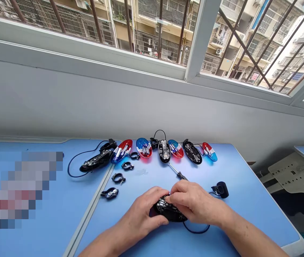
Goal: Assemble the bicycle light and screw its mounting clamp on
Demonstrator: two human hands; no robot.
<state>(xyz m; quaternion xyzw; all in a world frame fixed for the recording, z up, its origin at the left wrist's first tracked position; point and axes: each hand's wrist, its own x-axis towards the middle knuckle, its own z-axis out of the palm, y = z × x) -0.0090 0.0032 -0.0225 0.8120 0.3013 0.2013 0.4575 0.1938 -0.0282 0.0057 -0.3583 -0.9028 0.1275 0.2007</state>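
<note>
Both my hands meet over a black oval light base (168, 210) that rests on the blue table (248, 214). My left hand (145, 210) cups its left end, fingers curled round it. My right hand (194, 201) covers the top right, fingertips pinched on the metal parts inside. A black cable runs from under the base to a small black switch (220, 189) at the right. A screwdriver (177, 172) lies just beyond my right hand.
A row of red-and-blue oval covers (143, 147) and black bases (192, 151) lies along the table's far edge. Several black clamps (118, 178) sit at the left. A second blue table (20, 221) adjoins on the left, a grey wall and window behind.
</note>
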